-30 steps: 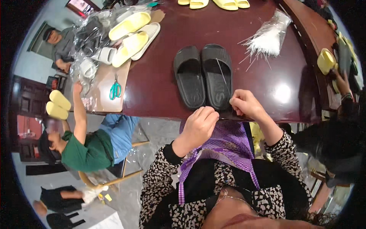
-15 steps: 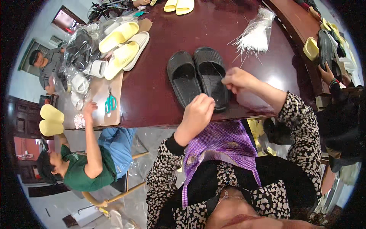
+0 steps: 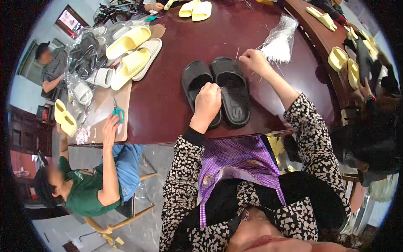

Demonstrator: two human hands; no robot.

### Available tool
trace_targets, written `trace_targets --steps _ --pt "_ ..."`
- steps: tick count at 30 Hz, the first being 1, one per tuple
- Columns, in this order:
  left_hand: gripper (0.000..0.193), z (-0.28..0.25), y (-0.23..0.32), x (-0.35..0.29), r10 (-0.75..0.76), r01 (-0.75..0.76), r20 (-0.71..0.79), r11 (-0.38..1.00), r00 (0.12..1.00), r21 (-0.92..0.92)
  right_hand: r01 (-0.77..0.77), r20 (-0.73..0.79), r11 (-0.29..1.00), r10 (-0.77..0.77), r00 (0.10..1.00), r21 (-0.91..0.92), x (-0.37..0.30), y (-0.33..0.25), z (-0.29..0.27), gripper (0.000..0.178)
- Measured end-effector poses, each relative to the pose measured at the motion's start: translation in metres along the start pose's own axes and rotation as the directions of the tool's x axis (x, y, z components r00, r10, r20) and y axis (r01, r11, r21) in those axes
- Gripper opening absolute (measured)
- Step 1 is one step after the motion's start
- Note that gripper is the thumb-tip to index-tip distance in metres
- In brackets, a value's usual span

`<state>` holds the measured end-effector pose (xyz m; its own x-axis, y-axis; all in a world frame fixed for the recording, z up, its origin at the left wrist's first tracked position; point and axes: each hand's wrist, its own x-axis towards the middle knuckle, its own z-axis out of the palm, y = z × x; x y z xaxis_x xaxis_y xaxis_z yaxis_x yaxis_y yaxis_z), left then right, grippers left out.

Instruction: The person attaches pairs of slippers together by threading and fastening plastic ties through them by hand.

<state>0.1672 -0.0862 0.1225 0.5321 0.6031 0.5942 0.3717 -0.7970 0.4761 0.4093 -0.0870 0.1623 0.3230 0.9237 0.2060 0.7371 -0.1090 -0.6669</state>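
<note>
A pair of black slide slippers stands side by side in front of me, toes pointing away. Over the left slipper (image 3: 195,74) is my left hand (image 3: 208,103), fingers closed; what they pinch, if anything, is hidden. The right slipper (image 3: 231,90) shows its whole footbed. My right hand (image 3: 254,62) is raised beside its toe strap, thumb and finger pinched on a thin strand (image 3: 237,53). Just beyond that hand lies a clear bag of fine white strands (image 3: 280,42), some spilling out of its near end.
At left, yellow and white slippers (image 3: 131,63) and bagged ones lie on a cardboard sheet (image 3: 110,98). A seated co-worker's hand touches teal-handled scissors (image 3: 118,114). Another yellow pair (image 3: 195,10) sits at the far edge. More slippers (image 3: 338,59) line the right-hand table, where someone handles a dark one.
My right hand has moved up and away from the right slipper. My left hand has shifted left and forward over the left slipper. The co-worker's hand has reached the scissors.
</note>
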Motion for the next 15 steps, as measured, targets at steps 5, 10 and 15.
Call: trace_targets --steps 5,10,15 --pt "0.007 0.001 -0.003 -0.003 0.014 -0.014 -0.002 1.000 1.000 0.022 -0.105 0.022 0.942 0.118 0.993 -0.320 0.014 0.014 0.008 0.037" --pt "0.006 -0.001 -0.011 -0.002 0.057 -0.060 0.035 0.991 0.998 0.120 -0.105 -0.022 0.947 0.104 0.994 -0.305 0.027 0.018 0.034 0.037" --pt "0.007 -0.005 -0.021 0.000 0.072 -0.080 0.057 0.987 0.996 0.143 0.025 -0.003 0.991 -0.025 1.000 -0.131 0.046 0.030 0.047 0.030"
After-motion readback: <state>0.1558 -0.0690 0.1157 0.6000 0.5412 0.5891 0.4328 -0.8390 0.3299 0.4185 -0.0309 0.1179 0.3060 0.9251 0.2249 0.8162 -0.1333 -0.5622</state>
